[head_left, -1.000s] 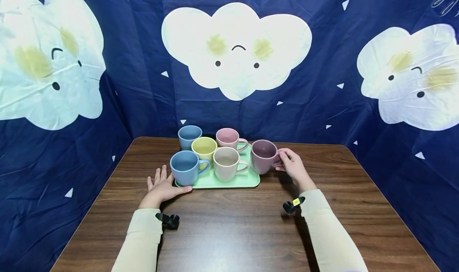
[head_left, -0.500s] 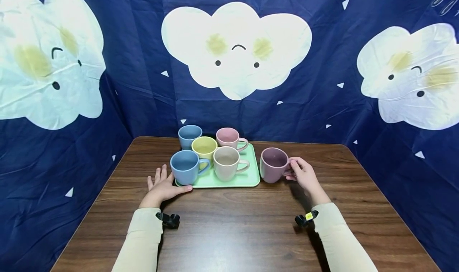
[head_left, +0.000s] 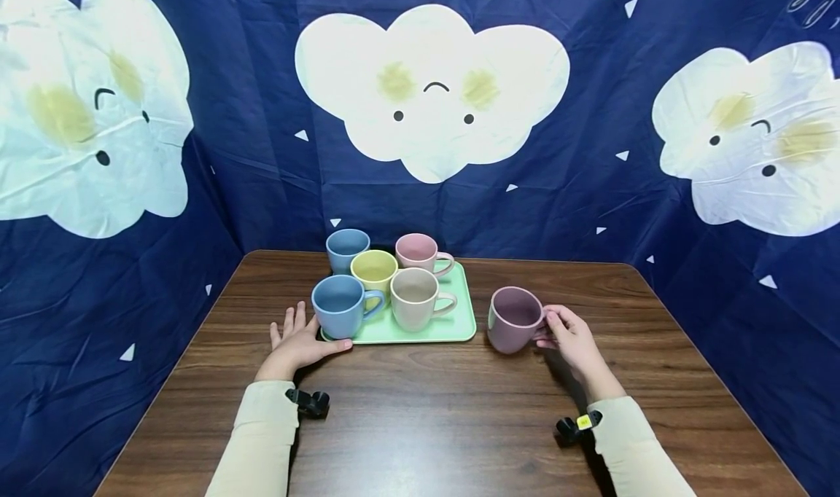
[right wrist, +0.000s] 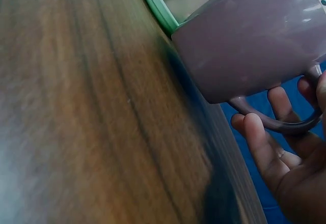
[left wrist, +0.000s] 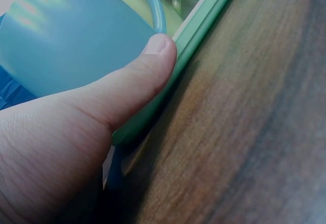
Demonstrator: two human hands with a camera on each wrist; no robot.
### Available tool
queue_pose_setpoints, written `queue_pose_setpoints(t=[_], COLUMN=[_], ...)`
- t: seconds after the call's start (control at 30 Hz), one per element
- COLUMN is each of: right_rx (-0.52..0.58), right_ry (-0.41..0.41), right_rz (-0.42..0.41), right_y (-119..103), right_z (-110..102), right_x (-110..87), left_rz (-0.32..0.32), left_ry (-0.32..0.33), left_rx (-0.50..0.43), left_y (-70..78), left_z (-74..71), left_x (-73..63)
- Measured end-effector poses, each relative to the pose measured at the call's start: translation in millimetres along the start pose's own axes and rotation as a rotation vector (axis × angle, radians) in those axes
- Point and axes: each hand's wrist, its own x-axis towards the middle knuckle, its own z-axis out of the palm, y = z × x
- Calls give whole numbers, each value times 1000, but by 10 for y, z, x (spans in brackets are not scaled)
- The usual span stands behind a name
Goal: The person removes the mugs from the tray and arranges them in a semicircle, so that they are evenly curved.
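Observation:
A purple mug (head_left: 513, 326) is to the right of the green tray (head_left: 453, 329), its handle pinched by my right hand (head_left: 576, 345). In the right wrist view the fingers curl around the handle of the purple mug (right wrist: 254, 40), which tilts in that view. My left hand (head_left: 298, 347) lies at the tray's front left corner, fingers spread, thumb along the front rim. The left wrist view has the thumb (left wrist: 137, 76) over the rim, in front of a blue mug (left wrist: 76, 35). On the tray, the near blue mug (head_left: 337, 307) stands beside a beige mug (head_left: 412, 304).
A yellow mug (head_left: 374, 271) stands behind the near blue and beige mugs. Farther back are another blue mug (head_left: 346, 245) and a pink mug (head_left: 416, 251). Dark blue cloth with white clouds hangs around the brown wooden table (head_left: 420, 409).
My right hand has carried the purple mug from the tray's right edge rightward and nearer to me, apart from the tray. The left hand and the other mugs have stayed put.

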Motion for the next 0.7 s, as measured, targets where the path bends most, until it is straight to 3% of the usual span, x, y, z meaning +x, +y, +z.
queue_pose_setpoints(t=[0.3, 0.7], right_rx=[-7, 11], right_ry=[19, -3], right_rz=[21, -28], right_y=[20, 103], right_z=[-72, -111], right_x=[-121, -149], left_rz=[4, 2], left_ry=[4, 3], left_rx=[-1, -1], left_y=[4, 6], left_z=[-7, -5], left_x=[1, 6])
